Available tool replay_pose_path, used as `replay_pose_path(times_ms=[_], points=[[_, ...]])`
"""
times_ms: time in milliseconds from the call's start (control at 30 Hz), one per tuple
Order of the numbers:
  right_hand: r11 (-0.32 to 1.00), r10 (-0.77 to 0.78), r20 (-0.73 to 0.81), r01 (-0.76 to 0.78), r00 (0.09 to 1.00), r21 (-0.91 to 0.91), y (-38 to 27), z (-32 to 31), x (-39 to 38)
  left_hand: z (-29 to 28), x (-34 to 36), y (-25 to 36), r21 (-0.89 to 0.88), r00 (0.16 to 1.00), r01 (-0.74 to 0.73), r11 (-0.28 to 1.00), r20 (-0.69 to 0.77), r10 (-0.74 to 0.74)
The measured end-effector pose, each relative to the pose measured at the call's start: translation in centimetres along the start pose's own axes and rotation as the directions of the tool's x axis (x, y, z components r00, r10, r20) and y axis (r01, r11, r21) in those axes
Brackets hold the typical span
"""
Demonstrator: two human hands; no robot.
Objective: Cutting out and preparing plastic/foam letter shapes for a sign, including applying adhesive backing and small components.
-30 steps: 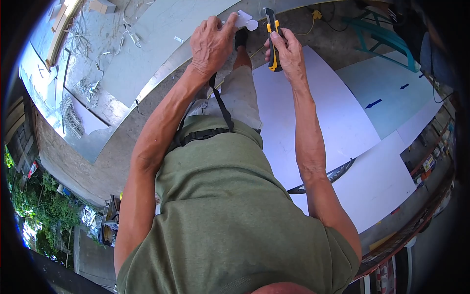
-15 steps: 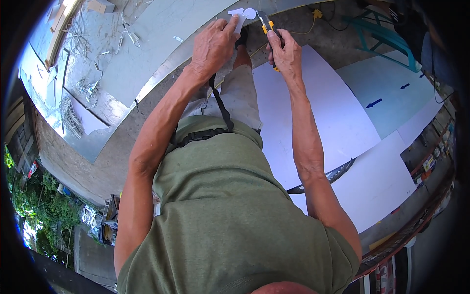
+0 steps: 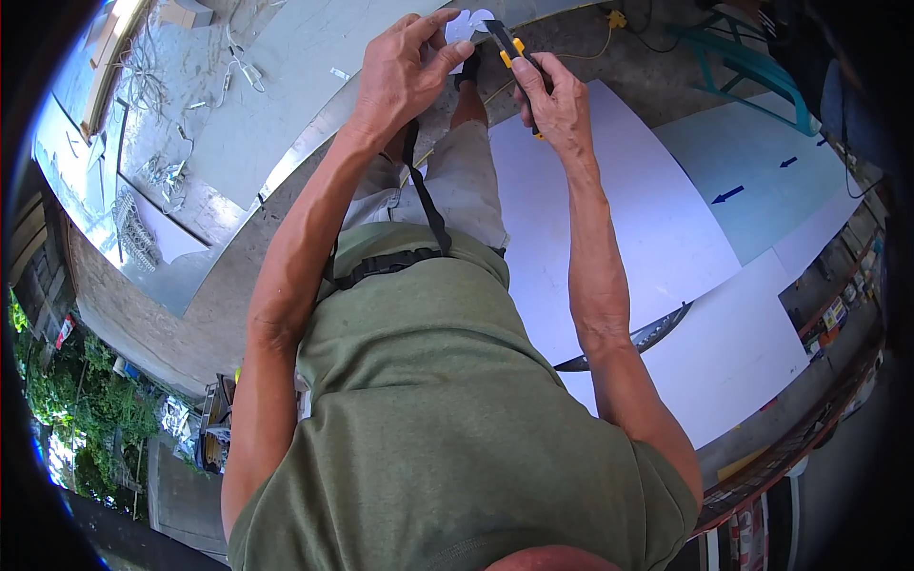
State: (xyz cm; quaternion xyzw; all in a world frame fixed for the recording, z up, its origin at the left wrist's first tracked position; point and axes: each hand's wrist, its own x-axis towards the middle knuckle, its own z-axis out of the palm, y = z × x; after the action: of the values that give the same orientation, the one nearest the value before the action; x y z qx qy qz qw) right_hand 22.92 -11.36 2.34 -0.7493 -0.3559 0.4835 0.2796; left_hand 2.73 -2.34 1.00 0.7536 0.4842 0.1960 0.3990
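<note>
While the left hand (image 3: 405, 81) pinches the white piece (image 3: 466, 24), the right hand (image 3: 557, 95), fingers clamped on the utility knife (image 3: 509, 48), points its blade toward ten o'clock at the piece.

Two dark blue arrow marks (image 3: 728, 194) sit on the pale sheet (image 3: 762, 181), possibly stickers.

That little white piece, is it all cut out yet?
Partly. The little white piece already has rounded edges. The left hand pinches it while the right hand holds the yellow-and-black knife against it. The big white sheets below look uncut.
</note>
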Motion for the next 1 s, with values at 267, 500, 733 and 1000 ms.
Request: replay_pose_path(times_ms=[267,500,733,1000], points=[[0.975,-0.204,0.078,0.209,0.976,-0.077,0.2,-0.7,-1.2,0.1,-0.1,-0.1,-0.482,0.973,0.225,0.847,0.15,-0.173],[1.0,-0.019,-0.016,0.019,1.0,-0.015,0.3,-0.7,-1.5,-0.5,-1.2,-1.6,-0.072,0.977,0.201,0.977,0.091,-0.194],[0.978,-0.168,-0.177,0.141,0.97,-0.155,3.1,1.7,1.2,0.6,-0.9,-2.4,0.456,0.946,-0.292,0.841,0.008,0.324],[0.936,-0.263,-0.238,0.188,0.935,-0.298,2.5,2.6,1.7,0.8,-0.4,-3.0,0.47,0.958,-0.27,0.84,0.046,0.282]])
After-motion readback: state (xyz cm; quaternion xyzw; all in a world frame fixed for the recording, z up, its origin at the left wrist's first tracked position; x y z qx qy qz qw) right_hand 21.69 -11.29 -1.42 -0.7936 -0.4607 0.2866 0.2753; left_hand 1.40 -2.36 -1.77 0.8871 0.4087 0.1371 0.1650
